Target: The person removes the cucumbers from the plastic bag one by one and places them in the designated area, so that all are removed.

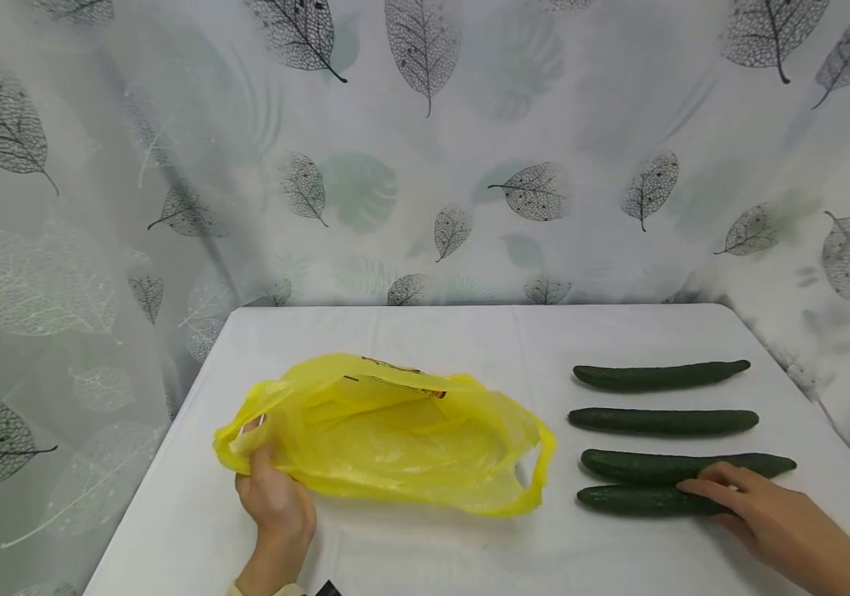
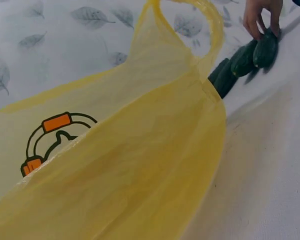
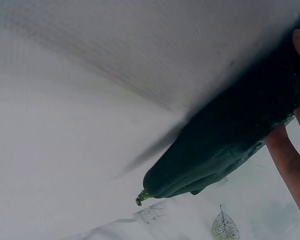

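Observation:
A yellow plastic bag (image 1: pixel 425 480) lies with its mouth spread open on the white table. At its left end my left hand (image 1: pixel 273 495) grips the handle, its fingers partly hidden by the plastic. The other handle loop (image 2: pixel 216 30) stands free, towards the cucumbers. On the right, my right hand (image 1: pixel 775 509) pinches the nearest cucumber (image 1: pixel 633 500) between thumb and fingers near its right end. That cucumber's stem tip (image 3: pixel 141 197) shows in the right wrist view. Right behind it lies a second cucumber (image 1: pixel 636 465), close alongside.
Two more cucumbers, a middle one (image 1: pixel 663 421) and a far one (image 1: pixel 661 377), lie roughly parallel farther back on the right. The white table (image 1: pixel 454 331) ends at a leaf-patterned curtain (image 1: pixel 410 182), which also hangs along both sides.

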Motion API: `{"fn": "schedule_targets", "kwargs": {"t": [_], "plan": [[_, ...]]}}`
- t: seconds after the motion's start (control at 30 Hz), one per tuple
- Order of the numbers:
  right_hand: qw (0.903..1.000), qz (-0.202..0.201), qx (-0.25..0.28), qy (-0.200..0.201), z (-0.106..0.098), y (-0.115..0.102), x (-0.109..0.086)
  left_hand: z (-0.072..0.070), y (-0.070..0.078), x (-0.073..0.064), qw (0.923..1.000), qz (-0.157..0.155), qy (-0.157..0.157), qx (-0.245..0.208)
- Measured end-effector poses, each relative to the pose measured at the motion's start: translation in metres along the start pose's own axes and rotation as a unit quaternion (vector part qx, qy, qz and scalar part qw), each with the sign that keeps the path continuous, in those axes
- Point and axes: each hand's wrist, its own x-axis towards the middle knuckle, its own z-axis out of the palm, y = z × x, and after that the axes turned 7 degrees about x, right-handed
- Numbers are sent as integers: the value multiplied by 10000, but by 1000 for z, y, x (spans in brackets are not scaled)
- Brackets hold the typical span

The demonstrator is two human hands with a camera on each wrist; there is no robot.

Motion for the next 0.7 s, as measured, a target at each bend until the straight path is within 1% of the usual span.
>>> {"fn": "schedule_targets", "kwargs": {"t": [0.17, 0.23, 0.27, 0.33, 0.37, 0.43, 0.5, 0.53, 0.6, 0.63, 0.7], "plan": [[10000, -43, -28, 69, 2, 0, 0, -3, 4, 0, 9995, 41, -81, 286], [9999, -45, -63, 94, 2, 1, 1, -5, 7, -1, 9986, 143, -118, 504], [9999, -35, -84, 101, 2, 1, 1, -6, 8, -2, 9980, 248, -124, 560], [9999, 1, -97, 112, 1, 1, 1, -6, 11, -3, 9957, 607, -206, 670], [9999, 19, -109, 121, 1, 2, 1, -6, 12, -4, 9940, 854, -258, 634], [9999, 88, -90, 103, -1, 2, 1, -6, 16, -4, 9874, 1467, -410, 427], [9996, 274, -44, -25, -4, 0, 2, -5, 21, -4, 9757, 2106, -605, 90], [9991, 404, -30, -116, -6, -1, 2, -5, 23, -3, 9670, 2459, -671, -21], [9974, 679, 31, -227, -10, -4, 4, -2, 29, -2, 9455, 3168, -752, -36], [9964, 802, 49, -263, -12, -6, 6, 1, 34, -2, 9340, 3497, -733, 37], [9938, 1062, 112, -303, -17, -11, 14, 7, 43, -5, 9104, 4081, -593, 332]]}}
